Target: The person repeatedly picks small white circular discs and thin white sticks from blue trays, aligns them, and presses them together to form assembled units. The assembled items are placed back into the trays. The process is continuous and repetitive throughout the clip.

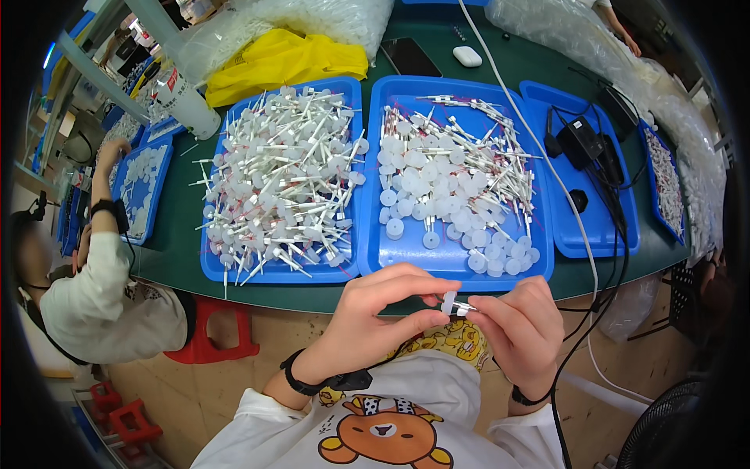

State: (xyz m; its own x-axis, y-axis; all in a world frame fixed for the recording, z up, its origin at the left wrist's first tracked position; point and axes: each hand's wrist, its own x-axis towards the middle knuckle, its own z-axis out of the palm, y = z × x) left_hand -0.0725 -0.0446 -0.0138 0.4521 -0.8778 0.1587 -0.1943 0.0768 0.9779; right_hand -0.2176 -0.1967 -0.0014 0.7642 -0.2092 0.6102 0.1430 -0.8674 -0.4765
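In front of my chest, both hands meet on one small part [449, 303], a whitish translucent disc with a thin stem. My left hand [375, 309] pinches the disc side between thumb and index finger. The stem side sits in the fingertips of my right hand [522, 327]. Just beyond my hands is a blue tray [430, 264] with loose translucent discs at its front and white-stemmed pieces with reddish wires behind. To its left, another blue tray [356, 211] is heaped with similar disc-and-stem pieces.
A third blue tray [576, 227] holds black adapters [580, 143] and cables. A white cable [539, 141] crosses the green table. Behind lie a yellow bag [289, 62], a phone [411, 57] and a white case [467, 56]. At left, a co-worker's arm [105, 203] reaches over trays.
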